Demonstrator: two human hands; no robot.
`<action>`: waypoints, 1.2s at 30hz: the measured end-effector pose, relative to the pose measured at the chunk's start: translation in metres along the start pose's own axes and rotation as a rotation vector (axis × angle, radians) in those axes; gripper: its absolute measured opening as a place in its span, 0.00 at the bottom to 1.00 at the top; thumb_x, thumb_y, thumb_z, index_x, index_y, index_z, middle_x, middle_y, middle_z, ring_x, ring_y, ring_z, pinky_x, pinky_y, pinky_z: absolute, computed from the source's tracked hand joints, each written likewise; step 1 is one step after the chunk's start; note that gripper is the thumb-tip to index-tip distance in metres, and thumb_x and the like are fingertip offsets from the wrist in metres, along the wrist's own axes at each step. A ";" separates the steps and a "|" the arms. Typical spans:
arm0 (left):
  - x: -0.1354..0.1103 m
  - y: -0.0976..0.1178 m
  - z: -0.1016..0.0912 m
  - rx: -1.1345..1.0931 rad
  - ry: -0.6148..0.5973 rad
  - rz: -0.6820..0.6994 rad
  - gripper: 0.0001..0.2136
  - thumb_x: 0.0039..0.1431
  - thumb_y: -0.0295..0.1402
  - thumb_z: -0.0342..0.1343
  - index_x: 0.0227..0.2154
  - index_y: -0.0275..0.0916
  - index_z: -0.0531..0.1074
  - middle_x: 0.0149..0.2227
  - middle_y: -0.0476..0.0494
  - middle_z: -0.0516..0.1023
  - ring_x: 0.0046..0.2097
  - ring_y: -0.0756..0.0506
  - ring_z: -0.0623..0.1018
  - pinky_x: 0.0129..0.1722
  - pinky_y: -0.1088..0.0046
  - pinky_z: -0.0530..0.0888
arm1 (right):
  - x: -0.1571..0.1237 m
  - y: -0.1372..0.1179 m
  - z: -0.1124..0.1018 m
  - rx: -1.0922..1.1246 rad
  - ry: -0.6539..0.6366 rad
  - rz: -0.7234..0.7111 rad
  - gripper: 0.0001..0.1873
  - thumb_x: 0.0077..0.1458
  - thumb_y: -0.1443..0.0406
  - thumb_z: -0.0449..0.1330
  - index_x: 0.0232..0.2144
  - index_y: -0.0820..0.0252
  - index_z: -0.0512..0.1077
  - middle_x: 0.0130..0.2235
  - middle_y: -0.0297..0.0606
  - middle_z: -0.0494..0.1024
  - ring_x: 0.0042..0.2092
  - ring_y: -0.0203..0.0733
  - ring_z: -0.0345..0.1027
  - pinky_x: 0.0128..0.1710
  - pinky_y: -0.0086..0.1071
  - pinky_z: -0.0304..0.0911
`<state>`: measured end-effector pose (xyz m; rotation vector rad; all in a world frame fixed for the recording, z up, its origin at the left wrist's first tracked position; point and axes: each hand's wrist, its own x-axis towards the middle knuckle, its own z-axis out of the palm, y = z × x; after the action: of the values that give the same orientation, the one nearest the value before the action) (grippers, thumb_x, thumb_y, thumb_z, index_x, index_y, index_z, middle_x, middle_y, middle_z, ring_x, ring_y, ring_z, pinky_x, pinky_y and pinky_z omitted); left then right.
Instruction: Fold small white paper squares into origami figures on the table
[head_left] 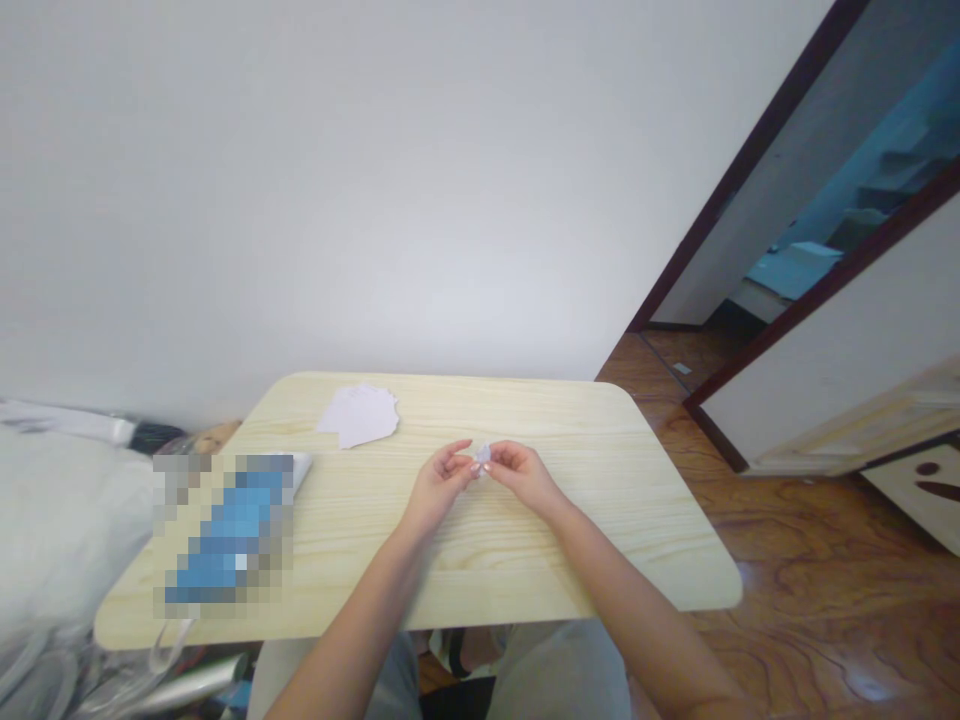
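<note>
Grip pinched on both sides: left hand (441,482) and right hand (523,474) hold small folded paper (483,456) between fingertips, above middle of tabletop (480,565). Paper already creased small; ragged-edged paper sheet (358,416) lies flat near far edge, untouched.

Small piece of white paper (483,456), folded or crumpled into a compact, angular shape, with faint bluish shading. Individual folds too small to read. Position: over the middle of the wood-grain table (570,560), toward its far half, apparently held off the surface. Piece sits in the narrow gap between the two hands, with most of it showing. Left hand (442,485): curled inward, fingertips (466,466) against the piece's left side. Right hand (525,475): fingers drawn together, fingertips (495,462) pinching its right side. Both hands close together, the paper between them.
</note>
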<state>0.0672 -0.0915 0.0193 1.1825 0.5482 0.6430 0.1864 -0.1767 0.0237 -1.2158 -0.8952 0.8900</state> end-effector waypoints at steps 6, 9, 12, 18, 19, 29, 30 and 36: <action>0.001 0.000 -0.006 0.155 -0.070 -0.076 0.14 0.40 0.38 0.62 0.29 0.33 0.74 0.25 0.45 0.76 0.24 0.52 0.71 0.24 0.78 0.64 | 0.003 0.009 -0.003 0.010 0.027 0.107 0.17 0.37 0.58 0.65 0.30 0.59 0.68 0.27 0.32 0.74 0.30 0.35 0.68 0.33 0.30 0.62; 0.002 -0.003 -0.007 0.142 -0.051 -0.064 0.14 0.39 0.38 0.62 0.29 0.33 0.73 0.24 0.47 0.76 0.24 0.53 0.70 0.24 0.79 0.64 | 0.005 0.013 -0.005 -0.032 0.056 0.120 0.18 0.38 0.57 0.64 0.32 0.60 0.68 0.26 0.32 0.74 0.28 0.35 0.68 0.32 0.30 0.62; 0.003 -0.006 -0.007 0.135 -0.050 -0.079 0.17 0.39 0.37 0.63 0.33 0.33 0.72 0.21 0.50 0.73 0.21 0.54 0.67 0.22 0.80 0.62 | 0.005 0.013 -0.004 -0.059 0.055 0.098 0.18 0.39 0.58 0.63 0.33 0.59 0.68 0.25 0.31 0.73 0.27 0.34 0.67 0.30 0.30 0.61; 0.002 -0.005 -0.007 0.197 -0.115 -0.080 0.14 0.42 0.39 0.61 0.28 0.33 0.73 0.25 0.46 0.76 0.24 0.53 0.70 0.23 0.79 0.63 | 0.003 0.011 -0.002 -0.106 0.052 0.003 0.11 0.42 0.59 0.61 0.28 0.59 0.68 0.24 0.29 0.70 0.27 0.33 0.65 0.29 0.28 0.60; 0.002 -0.006 -0.007 0.201 -0.104 -0.061 0.13 0.42 0.39 0.61 0.28 0.33 0.73 0.25 0.45 0.77 0.25 0.52 0.71 0.25 0.78 0.64 | 0.003 0.010 -0.002 -0.129 0.063 0.003 0.11 0.42 0.59 0.62 0.27 0.59 0.68 0.25 0.30 0.71 0.28 0.33 0.65 0.30 0.28 0.61; 0.002 -0.010 -0.008 0.223 -0.121 -0.026 0.12 0.40 0.39 0.62 0.25 0.34 0.75 0.27 0.43 0.78 0.29 0.48 0.75 0.33 0.73 0.69 | 0.004 0.011 -0.007 -0.229 0.128 0.090 0.09 0.41 0.61 0.61 0.21 0.62 0.68 0.24 0.33 0.73 0.26 0.35 0.65 0.29 0.30 0.61; 0.002 -0.010 -0.007 0.218 -0.117 -0.039 0.12 0.40 0.39 0.62 0.25 0.34 0.75 0.26 0.43 0.78 0.28 0.48 0.75 0.31 0.74 0.69 | 0.004 0.011 -0.007 -0.231 0.134 0.090 0.09 0.41 0.61 0.61 0.21 0.61 0.68 0.23 0.33 0.72 0.26 0.35 0.65 0.29 0.30 0.61; 0.001 -0.004 -0.005 0.130 -0.034 -0.140 0.17 0.39 0.40 0.62 0.31 0.34 0.73 0.25 0.45 0.77 0.25 0.50 0.72 0.21 0.79 0.65 | 0.005 0.011 -0.004 -0.283 0.190 -0.051 0.16 0.40 0.63 0.62 0.34 0.59 0.68 0.25 0.30 0.69 0.26 0.33 0.63 0.27 0.27 0.60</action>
<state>0.0652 -0.0888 0.0138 1.2622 0.6461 0.4728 0.1914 -0.1722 0.0129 -1.4866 -0.9140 0.6081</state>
